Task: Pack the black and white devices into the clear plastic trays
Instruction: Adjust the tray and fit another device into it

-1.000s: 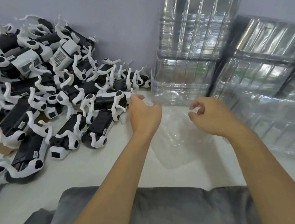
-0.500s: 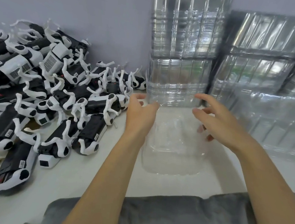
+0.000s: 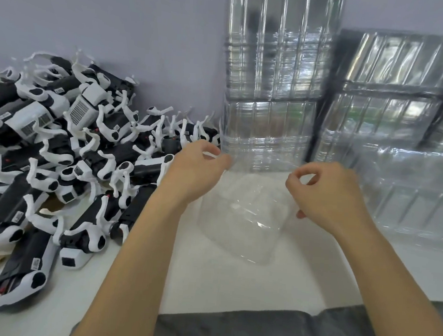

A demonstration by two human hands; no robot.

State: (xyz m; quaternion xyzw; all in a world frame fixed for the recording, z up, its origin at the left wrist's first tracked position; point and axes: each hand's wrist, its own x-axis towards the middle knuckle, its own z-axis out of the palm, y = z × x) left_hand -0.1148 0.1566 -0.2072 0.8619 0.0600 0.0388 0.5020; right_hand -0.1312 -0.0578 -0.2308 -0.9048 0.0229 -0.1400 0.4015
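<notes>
While the left hand [image 3: 196, 171] and right hand [image 3: 327, 192] are pinching opposite edges of one clear moulded plastic tray [image 3: 242, 220] tilted over the white table [image 3: 232, 282], the black and white devices [image 3: 64, 160] are lying piled left, none visibly packed.

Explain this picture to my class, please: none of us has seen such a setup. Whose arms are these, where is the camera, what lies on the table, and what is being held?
There is no machine here. A person wears a camera on the head, so you look down along their own two bare arms. The left hand and the right hand each pinch an edge of one clear plastic tray, holding it over the white table. On the left lies a heap of black and white devices. Behind the hands stand tall stacks of trays, with more on the right. No device is in the held tray yet.
</notes>
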